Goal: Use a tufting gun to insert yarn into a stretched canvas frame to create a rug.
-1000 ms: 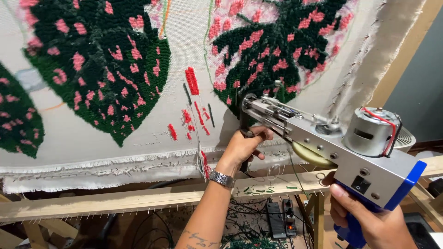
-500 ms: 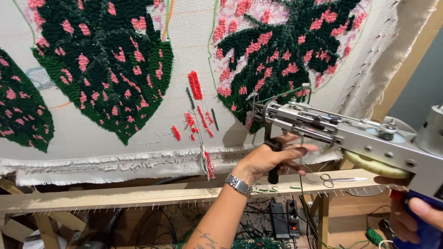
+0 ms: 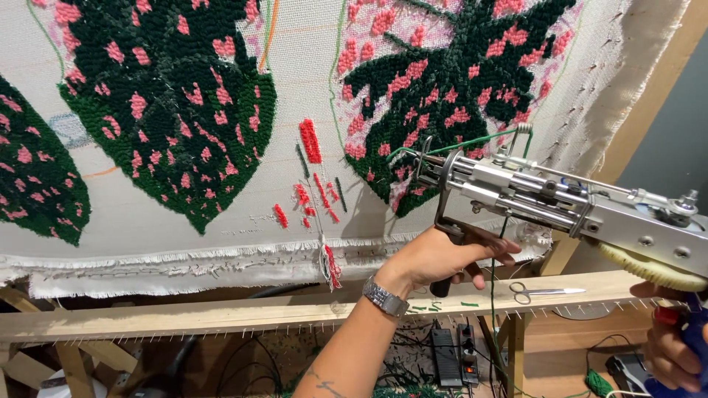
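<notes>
A white tufting cloth [image 3: 295,96] with dark green, pink-spotted leaves stretches over a wooden frame [image 3: 184,317]. Before it hangs a metal tufting gun [image 3: 546,195], its front handle clasped by the left hand [image 3: 442,258], its blue rear grip clenched by the right hand [image 3: 675,346]. Small scissors [image 3: 542,292] lie on the frame's rail.

Scissors [image 3: 542,292] lie on the frame rail [image 3: 221,313] (below the cloth [image 3: 184,250]).

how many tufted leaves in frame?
3. One at far left, mostly cropped; one left of centre; one at upper right behind the tufting gun. More may lie outside the frame.
</notes>
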